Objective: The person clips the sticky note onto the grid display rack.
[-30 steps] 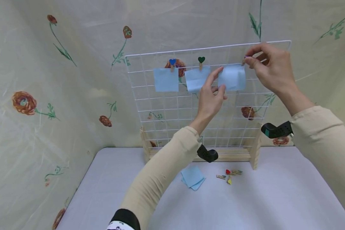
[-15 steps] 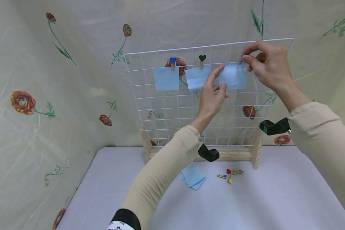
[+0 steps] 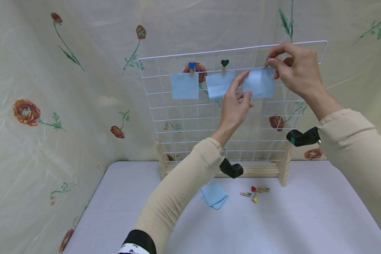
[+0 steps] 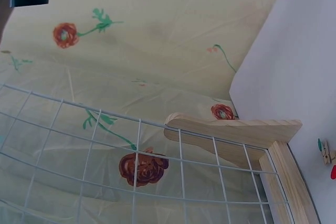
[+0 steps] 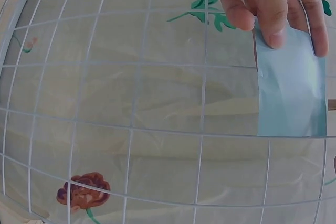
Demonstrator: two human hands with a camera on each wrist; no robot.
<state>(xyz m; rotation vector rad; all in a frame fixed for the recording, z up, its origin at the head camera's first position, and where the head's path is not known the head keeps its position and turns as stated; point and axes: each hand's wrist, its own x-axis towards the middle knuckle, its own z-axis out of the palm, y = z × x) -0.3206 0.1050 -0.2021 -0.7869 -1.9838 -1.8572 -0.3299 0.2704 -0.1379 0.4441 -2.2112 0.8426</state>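
Note:
In the head view, my left hand [image 3: 235,109] pinches the left edge of a light blue paper square [image 3: 259,83] against a white wire grid [image 3: 206,132]. My right hand [image 3: 300,68] pinches a small wooden clothespin [image 3: 266,64] at the paper's top edge, near its right corner; a purple-blue bit shows at the fingertips. Two more blue squares hang to the left, one under a blue heart clothespin [image 3: 192,67], the other, slightly tilted, under a green heart clothespin [image 3: 224,65]. The right wrist view shows the left thumb [image 5: 274,34] in front of the paper.
Wooden feet [image 3: 284,165] hold the grid upright on a white-covered table [image 3: 130,197]. Before it lie a few blue paper squares [image 3: 214,194] and several small clothespins [image 3: 255,194], with red and yellow hearts among them. Flowered cloth [image 3: 92,106] hangs behind and at the left.
My right hand has moved slightly left, bringing the clothespin from beside the paper's corner onto its top edge. The left hand keeps its hold on the paper. The head view has shifted slightly.

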